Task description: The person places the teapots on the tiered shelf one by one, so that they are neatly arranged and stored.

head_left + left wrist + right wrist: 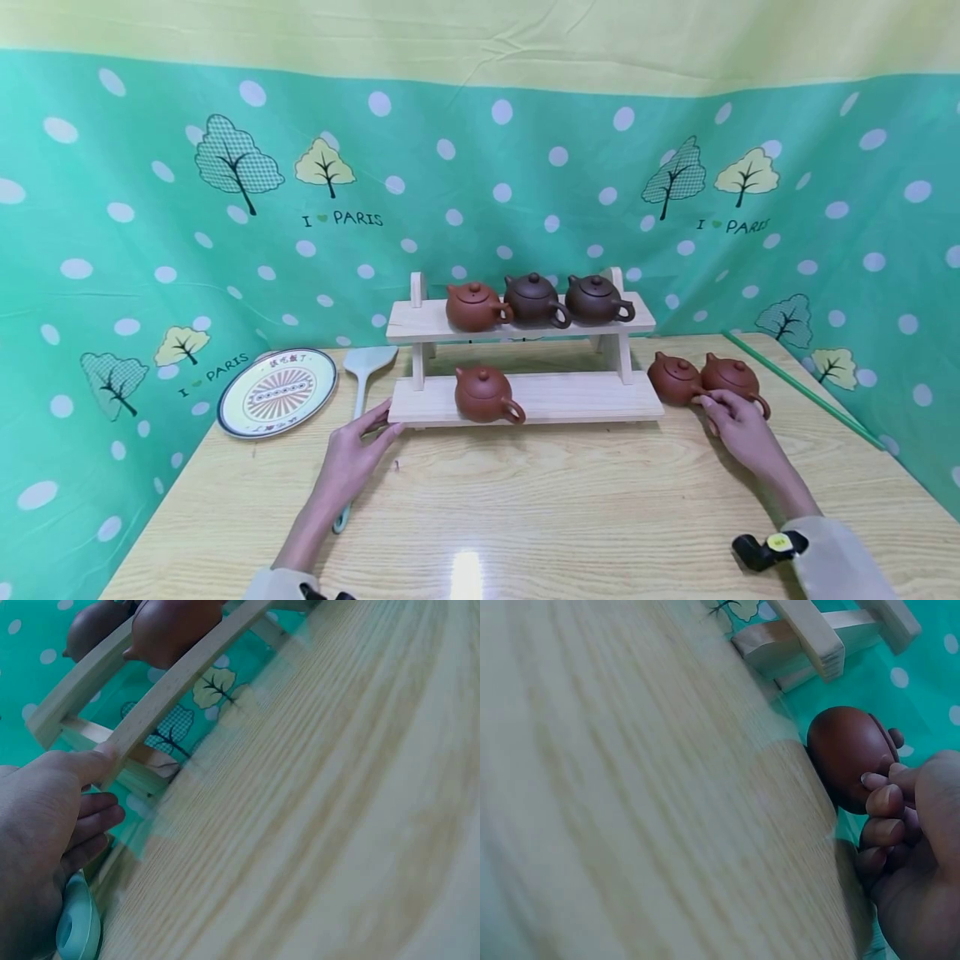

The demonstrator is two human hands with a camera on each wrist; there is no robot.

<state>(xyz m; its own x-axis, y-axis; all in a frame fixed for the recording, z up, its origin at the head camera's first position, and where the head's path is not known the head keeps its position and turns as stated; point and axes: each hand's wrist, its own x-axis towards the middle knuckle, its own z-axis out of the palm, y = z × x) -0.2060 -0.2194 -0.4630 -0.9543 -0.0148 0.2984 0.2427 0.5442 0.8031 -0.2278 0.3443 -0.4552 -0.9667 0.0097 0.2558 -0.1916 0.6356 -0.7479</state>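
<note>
My right hand [738,429] pinches the handle of a reddish-brown clay teapot [674,379], which stands on the table just right of a two-tier wooden shelf [581,400]. In the right wrist view, the thumb and fingers meet at this teapot's [847,754] handle side, covering the handle. A second reddish-brown teapot [729,377] stands close beside it, partly behind the hand. My left hand [356,454] holds the left end of the lower tier with thumb and forefinger; its other fingers extend below the board in the left wrist view. One reddish-brown teapot [482,393] sits on that tier.
On the upper tier are a reddish-brown teapot [472,308] and two dark brown ones. A patterned plate [318,408] and a pale spatula [369,358] lie at the left, the spatula's handle passing under the left forearm. A green stick [802,387] lies at far right.
</note>
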